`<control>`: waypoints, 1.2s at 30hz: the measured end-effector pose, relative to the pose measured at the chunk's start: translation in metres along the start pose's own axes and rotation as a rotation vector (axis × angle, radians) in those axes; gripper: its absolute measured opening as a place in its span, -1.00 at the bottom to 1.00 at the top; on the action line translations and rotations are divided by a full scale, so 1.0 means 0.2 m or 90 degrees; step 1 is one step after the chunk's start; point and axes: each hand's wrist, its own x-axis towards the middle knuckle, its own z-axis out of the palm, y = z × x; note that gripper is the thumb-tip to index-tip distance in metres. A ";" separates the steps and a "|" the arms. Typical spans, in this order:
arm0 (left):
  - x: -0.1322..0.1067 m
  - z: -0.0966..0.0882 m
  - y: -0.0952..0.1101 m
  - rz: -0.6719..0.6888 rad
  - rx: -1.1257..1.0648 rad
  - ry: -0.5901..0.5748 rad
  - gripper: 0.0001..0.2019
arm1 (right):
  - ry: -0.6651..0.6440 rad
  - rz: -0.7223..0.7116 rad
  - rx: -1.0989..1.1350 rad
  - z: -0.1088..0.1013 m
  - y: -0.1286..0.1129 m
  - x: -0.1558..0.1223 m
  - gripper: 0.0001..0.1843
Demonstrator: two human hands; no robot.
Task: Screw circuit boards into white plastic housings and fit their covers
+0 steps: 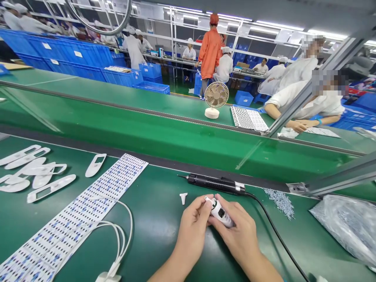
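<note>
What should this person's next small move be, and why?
Probably to steady the white device with the right hand while the left hand adjusts its open end: green inner parts show there, and the left hand is at that end.

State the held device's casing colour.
The device's casing is white around a black patch; the head view shows it best.

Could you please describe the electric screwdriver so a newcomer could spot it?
On the near green worktable, look toward the far edge. There, left of the pale blue heap, lies the electric screwdriver. Unlike the small white piece nearby, it is long, black and corded.
</note>
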 end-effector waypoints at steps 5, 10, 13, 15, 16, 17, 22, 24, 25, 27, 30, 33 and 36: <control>0.00 0.00 0.00 0.032 0.003 -0.031 -0.56 | 0.008 0.014 -0.010 0.01 0.00 -0.02 -0.51; -0.02 0.00 0.01 0.050 0.036 -0.026 -0.57 | 0.019 0.026 0.013 0.01 -0.01 -0.01 -0.51; -0.02 0.01 0.02 0.063 0.068 -0.029 -0.57 | 0.044 0.016 0.007 0.00 -0.03 0.01 -0.55; -0.03 0.01 0.02 0.071 0.097 -0.035 -0.58 | 0.068 -0.009 -0.019 0.00 -0.04 0.02 -0.60; -0.03 0.01 0.01 0.073 0.117 -0.041 -0.57 | 0.080 -0.023 -0.036 0.00 -0.04 0.02 -0.62; -0.04 0.00 0.00 0.076 0.142 -0.051 -0.56 | 0.089 -0.037 -0.054 0.00 -0.05 0.03 -0.63; -0.01 -0.04 -0.10 0.147 0.313 -0.034 -0.48 | 0.112 -0.086 -0.066 0.07 -0.01 -0.01 -0.53; 0.01 -0.06 -0.12 0.175 0.348 0.019 -0.50 | 0.090 -0.076 -0.019 0.10 0.00 -0.02 -0.41; 0.03 -0.07 -0.13 0.181 0.363 0.038 -0.50 | 0.064 -0.067 0.011 0.11 0.00 -0.02 -0.37; 0.04 -0.09 -0.13 0.199 0.408 0.061 -0.50 | 0.008 -0.043 0.082 0.10 0.00 0.00 -0.37; 0.07 -0.13 -0.12 0.280 0.499 0.059 -0.53 | -0.049 0.007 0.203 0.05 -0.03 0.08 -0.51; 0.08 -0.17 -0.12 0.373 0.566 0.009 -0.53 | -0.122 0.074 0.310 0.00 -0.05 0.16 -0.62; 0.08 -0.19 -0.10 0.401 0.591 -0.017 -0.49 | -0.166 0.153 0.452 0.01 -0.03 0.18 -0.65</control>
